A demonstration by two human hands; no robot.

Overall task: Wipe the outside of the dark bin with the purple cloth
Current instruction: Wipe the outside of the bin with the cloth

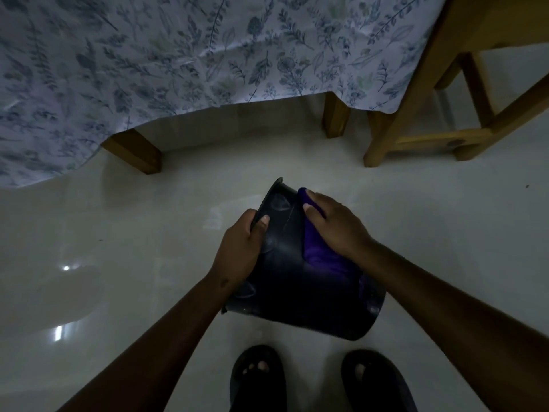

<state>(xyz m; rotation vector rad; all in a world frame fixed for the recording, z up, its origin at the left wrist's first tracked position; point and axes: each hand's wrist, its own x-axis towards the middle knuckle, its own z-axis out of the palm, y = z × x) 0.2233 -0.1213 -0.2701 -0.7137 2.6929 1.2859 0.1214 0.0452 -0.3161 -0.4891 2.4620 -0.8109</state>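
Observation:
The dark bin (285, 281) is tipped on its side above the pale floor, its rim pointing away from me and its base near my feet. My left hand (240, 248) grips the bin at its left rim edge, thumb on the outer wall. My right hand (335, 227) lies flat on the purple cloth (315, 251), pressing it against the bin's upper right outer wall. Part of the cloth is hidden under my palm.
A table with wooden legs (133, 150) and a hanging floral tablecloth (178, 60) stands just beyond the bin. A wooden chair (421, 114) is at the far right. My two feet in dark sandals (258, 379) are below the bin on the glossy tiled floor (118, 233).

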